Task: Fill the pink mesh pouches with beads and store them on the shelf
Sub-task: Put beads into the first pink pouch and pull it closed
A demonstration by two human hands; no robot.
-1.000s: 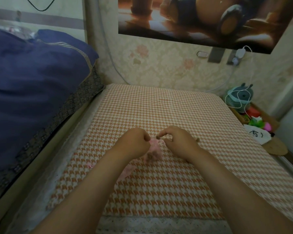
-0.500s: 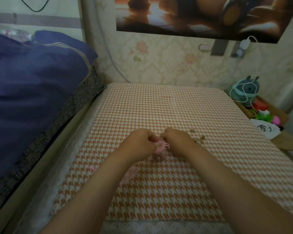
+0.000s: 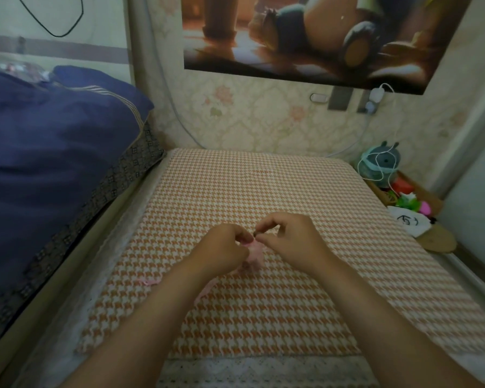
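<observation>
— On the table, in the middle of the houndstooth cloth (image 3: pixel 263 191), what are the hands doing?

— The left hand (image 3: pixel 224 247) is curled round the gathered top of a pink mesh pouch (image 3: pixel 254 252), whose belly rests on the cloth just below the knuckles. The right hand (image 3: pixel 289 236) pinches a small dark bead (image 3: pixel 256 234) between thumb and forefinger, right above the pouch's mouth.

— Any more pink?

— A pink scrap (image 3: pixel 205 291) lies flat on the cloth beside the left forearm, partly hidden by it. I cannot tell whether it is another pouch.

— And the room?

— A bed with a navy duvet (image 3: pixel 53 152) runs along the left side and stands higher than the table. Straight ahead is a floral papered wall (image 3: pixel 263 121) with a poster (image 3: pixel 291 32) above and a white charger (image 3: pixel 377 93) plugged in.

— The edges?

— The near edge ends in a lace trim (image 3: pixel 263 371). The far edge meets the wall. Off the right edge sits a wooden tray (image 3: pixel 434 198) holding a teal round toy (image 3: pixel 381 161) wound with white cable, plus red, green and pink bits. A white cloth (image 3: pixel 409 219) and a round tan disc (image 3: pixel 438 242) lie in front of it.

— Room to move?

— A broad stretch of cloth lies between the hands and the wall, and another runs from the right hand to the right edge.
</observation>
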